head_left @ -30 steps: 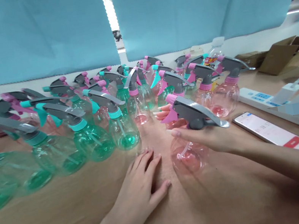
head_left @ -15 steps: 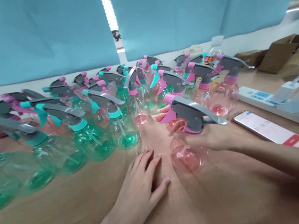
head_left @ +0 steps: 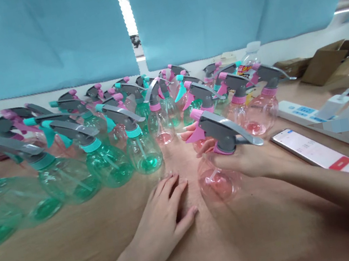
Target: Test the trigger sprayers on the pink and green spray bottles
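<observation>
A clear pink spray bottle (head_left: 219, 183) with a grey and pink trigger head stands upright on the table, its nozzle pointing left. My right hand (head_left: 244, 162) is wrapped round its upper body just below the head, and the fingertips show on the left side by the pink trigger. Part of that hand is hidden behind the bottle. To the left, my left hand (head_left: 167, 215) lies flat on the table with fingers stretched out, holding nothing. A green spray bottle (head_left: 145, 153) with a turquoise collar stands beyond its fingertips.
Several more green and pink spray bottles (head_left: 109, 164) crowd the back and left of the table. At the right lie a phone (head_left: 325, 153) and a white power strip (head_left: 306, 111) with plugs. An open cardboard box (head_left: 327, 60) sits farther back, before a blue curtain (head_left: 207, 7).
</observation>
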A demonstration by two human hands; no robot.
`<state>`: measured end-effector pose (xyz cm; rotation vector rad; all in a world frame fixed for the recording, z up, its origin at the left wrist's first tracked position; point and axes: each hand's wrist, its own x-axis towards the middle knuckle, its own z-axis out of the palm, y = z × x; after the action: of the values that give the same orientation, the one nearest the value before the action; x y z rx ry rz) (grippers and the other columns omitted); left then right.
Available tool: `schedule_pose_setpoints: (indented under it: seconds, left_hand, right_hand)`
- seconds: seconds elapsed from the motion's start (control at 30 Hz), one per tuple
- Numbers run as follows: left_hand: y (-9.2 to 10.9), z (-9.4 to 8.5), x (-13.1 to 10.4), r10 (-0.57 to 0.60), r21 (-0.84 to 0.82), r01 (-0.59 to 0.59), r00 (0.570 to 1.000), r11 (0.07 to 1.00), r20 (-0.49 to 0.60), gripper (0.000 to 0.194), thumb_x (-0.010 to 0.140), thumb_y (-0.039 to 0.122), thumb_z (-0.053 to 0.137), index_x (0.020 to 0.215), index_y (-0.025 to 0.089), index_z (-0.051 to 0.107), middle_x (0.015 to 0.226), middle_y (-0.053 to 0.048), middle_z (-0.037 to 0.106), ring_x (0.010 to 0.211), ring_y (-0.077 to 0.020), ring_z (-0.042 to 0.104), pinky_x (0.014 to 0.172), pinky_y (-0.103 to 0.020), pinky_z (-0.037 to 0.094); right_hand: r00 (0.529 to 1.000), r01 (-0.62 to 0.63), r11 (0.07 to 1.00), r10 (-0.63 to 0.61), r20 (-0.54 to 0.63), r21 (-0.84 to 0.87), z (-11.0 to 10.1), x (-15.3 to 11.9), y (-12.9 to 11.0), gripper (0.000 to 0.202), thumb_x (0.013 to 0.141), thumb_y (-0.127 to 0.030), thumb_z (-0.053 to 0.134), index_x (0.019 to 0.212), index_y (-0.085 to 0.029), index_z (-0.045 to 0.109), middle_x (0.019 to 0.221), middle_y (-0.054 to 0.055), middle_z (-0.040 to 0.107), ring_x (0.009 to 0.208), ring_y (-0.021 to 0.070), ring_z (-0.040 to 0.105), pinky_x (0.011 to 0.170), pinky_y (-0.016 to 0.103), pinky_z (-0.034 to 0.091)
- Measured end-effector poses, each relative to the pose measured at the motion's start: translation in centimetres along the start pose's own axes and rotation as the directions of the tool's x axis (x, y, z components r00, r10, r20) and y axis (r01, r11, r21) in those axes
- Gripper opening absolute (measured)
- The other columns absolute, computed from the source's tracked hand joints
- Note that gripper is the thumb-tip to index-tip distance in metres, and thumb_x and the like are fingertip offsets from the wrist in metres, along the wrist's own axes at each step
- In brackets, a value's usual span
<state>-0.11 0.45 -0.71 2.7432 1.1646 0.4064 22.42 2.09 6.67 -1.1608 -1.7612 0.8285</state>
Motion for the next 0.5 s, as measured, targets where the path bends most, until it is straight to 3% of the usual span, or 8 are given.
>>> schedule_pose_setpoints:
  seconds: [0.2, 0.33, 0.5]
  left_hand:
    - [0.06, 0.01, -0.11, 0.01, 0.012, -0.01, 1.0, 1.0, -0.001, 0.045, 0.096, 0.042, 0.048, 0.133, 0.015, 0.049, 0.14, -0.015, 0.049, 0.132, -0.0312, 0.041, 0.106, -0.051, 0.038]
    - [0.1, 0.0, -0.14, 0.006, 0.015, -0.006, 1.0, 1.0, -0.004, 0.045, 0.096, 0.043, 0.048, 0.133, 0.016, 0.05, 0.141, -0.015, 0.048, 0.132, -0.0312, 0.041, 0.106, -0.05, 0.038]
    - [0.15, -0.12, -0.05, 0.009, 0.022, -0.009, 1.0, 1.0, 0.015, 0.046, 0.097, 0.042, 0.049, 0.133, 0.014, 0.049, 0.141, -0.016, 0.048, 0.132, -0.0312, 0.04, 0.105, -0.051, 0.038]
  right_hand:
    - [0.999, 0.04, 0.999, -0.04, 0.028, 0.008, -0.07, -0.13, -0.3, 0.01, 0.066, -0.018, 0.049, 0.073, -0.025, 0.051, 0.064, -0.002, 0.056, 0.066, 0.0188, 0.061, 0.063, 0.034, 0.049]
    - [1.0, -0.019, 0.997, 0.018, -0.011, -0.071, 0.03, -0.14, -0.37, 0.005, 0.07, -0.024, 0.049, 0.074, -0.025, 0.052, 0.054, -0.001, 0.05, 0.065, 0.0229, 0.059, 0.061, 0.038, 0.048]
    - [0.999, -0.007, 1.0, 0.006, -0.042, -0.024, 0.24, -0.04, 0.37, 0.008, 0.069, -0.029, 0.052, 0.074, -0.023, 0.053, 0.061, 0.0, 0.055, 0.061, 0.019, 0.057, 0.06, 0.036, 0.049]
